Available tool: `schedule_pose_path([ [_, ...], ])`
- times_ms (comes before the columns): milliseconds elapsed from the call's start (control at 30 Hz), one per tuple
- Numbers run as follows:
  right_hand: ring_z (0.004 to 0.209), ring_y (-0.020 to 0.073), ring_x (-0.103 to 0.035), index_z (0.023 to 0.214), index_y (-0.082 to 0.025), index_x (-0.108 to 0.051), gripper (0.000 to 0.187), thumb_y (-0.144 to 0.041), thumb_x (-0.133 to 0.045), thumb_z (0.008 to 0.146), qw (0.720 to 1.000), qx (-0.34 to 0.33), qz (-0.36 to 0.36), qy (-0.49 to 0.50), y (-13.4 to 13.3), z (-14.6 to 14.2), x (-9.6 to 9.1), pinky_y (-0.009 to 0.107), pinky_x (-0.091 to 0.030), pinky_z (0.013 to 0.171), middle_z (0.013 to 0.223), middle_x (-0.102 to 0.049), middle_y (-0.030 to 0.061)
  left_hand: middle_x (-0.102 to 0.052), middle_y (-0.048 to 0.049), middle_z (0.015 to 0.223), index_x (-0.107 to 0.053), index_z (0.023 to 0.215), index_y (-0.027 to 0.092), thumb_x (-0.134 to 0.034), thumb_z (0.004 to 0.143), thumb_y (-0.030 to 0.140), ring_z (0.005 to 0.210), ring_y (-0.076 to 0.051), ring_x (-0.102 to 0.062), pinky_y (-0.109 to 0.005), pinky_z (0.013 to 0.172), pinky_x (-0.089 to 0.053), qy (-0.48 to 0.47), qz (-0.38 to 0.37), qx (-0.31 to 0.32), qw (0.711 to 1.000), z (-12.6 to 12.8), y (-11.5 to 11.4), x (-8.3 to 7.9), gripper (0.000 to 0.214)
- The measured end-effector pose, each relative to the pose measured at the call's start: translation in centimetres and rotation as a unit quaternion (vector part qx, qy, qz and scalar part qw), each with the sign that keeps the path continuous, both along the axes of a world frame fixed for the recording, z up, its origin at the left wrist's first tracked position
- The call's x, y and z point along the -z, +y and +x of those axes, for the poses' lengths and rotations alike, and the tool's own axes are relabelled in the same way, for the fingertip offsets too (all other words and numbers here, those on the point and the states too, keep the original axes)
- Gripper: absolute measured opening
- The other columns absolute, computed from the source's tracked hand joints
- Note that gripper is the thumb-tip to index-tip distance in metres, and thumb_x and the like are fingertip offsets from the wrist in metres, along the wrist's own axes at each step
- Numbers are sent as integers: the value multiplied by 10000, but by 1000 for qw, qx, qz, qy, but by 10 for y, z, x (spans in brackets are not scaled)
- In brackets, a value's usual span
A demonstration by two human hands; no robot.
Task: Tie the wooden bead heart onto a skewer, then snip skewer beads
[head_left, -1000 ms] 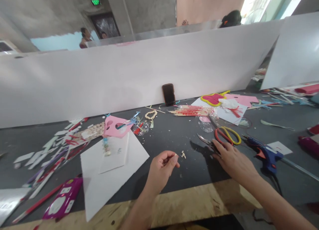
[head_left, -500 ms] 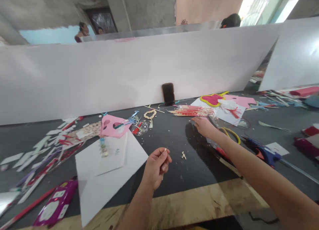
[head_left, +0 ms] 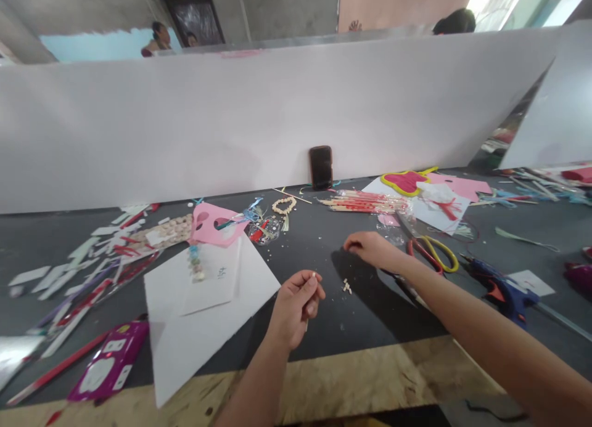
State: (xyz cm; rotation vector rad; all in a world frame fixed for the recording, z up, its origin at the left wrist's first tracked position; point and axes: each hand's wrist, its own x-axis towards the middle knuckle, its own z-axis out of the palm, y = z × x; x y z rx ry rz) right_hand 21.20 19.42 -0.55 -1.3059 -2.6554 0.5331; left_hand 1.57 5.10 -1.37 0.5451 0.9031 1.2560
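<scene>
Left hand (head_left: 295, 310) pinching thin stick (head_left: 306, 325), nearly upright

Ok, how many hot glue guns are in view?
1: a blue hot glue gun, on the dark tabletop beyond the right forearm; others could hide under clutter.

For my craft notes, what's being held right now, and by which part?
The left hand pinches a thin pale stick near its middle, between thumb and fingertips. The right hand shows nothing visibly held.

left hand (head_left: 296, 310): pinched item (head_left: 313, 275) too small to tell | crumbs (head_left: 346, 286): too small to identify
</scene>
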Motion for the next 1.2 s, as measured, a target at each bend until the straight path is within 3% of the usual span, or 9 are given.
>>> schedule_pose_path([
  [167,850,151,-614,937,-181,-663,259,-100,-440,834,999,-45,-16,23,-48,-9,6,267,-468,779,931,-669,52,-581,28,594,-570,789,144,-713,696,384,384,-7,-332,-164,397,-190,2,-7,19,1000,2,-1,0,295],
  [400,778,147,-604,893,-169,-665,323,-8,-423,753,997,-66,-17,36,-74,-6,9,243,-465,715,851,-638,65,-578,27,602,-571,798,138,-694,726,353,393,-3,-334,-160,403,-185,-4,1,25,1000,2,-2,1,258],
  [567,911,171,-598,1031,-158,-614,353,-62,-337,835,998,-1,8,63,-84,12,0,297,-468,807,1010,-619,102,-572,27,609,-572,799,140,-712,703,361,401,-6,-343,-164,406,-187,0,-3,26,1000,2,-2,0,278],
  [700,934,211,-585,1004,-189,-622,298,-190,-351,882,993,78,62,59,-94,42,-2,362,-473,820,998,-634,98,-573,20,638,-585,818,142,-720,690,360,427,-13,-368,-162,412,-200,8,-5,25,1000,3,-1,2,286],
  [867,957,234,-557,982,-181,-636,284,-258,-380,885,983,121,129,45,-116,74,10,397,-461,857,985,-648,106,-571,8,669,-606,825,141,-736,664,355,435,-16,-349,-158,389,-159,39,-27,49,998,5,-1,5,297],
  [1000,1032,287,-494,1047,-215,-623,280,-311,-435,864,960,200,194,-15,-134,88,20,465,-432,865,1134,-600,94,-567,-17,717,-645,893,119,-714,680,337,502,-31,-355,-157,416,-211,43,-40,58,997,7,0,6,313],
  [1100,1018,313,-487,1098,-210,-591,313,-346,-453,852,950,235,195,-63,-140,95,26,474,-442,808,1184,-564,107,-566,-35,813,-642,1003,116,-681,677,204,545,-35,-361,-170,462,-268,49,-38,61,996,10,-1,6,340],
  [1200,1001,296,-511,1094,-175,-575,320,-346,-432,865,952,226,197,-63,-140,99,28,455,-434,827,1144,-566,137,-548,-40,882,-626,1054,132,-657,659,128,570,-40,-378,-188,490,-295,46,-41,60,996,12,-2,6,396],
])
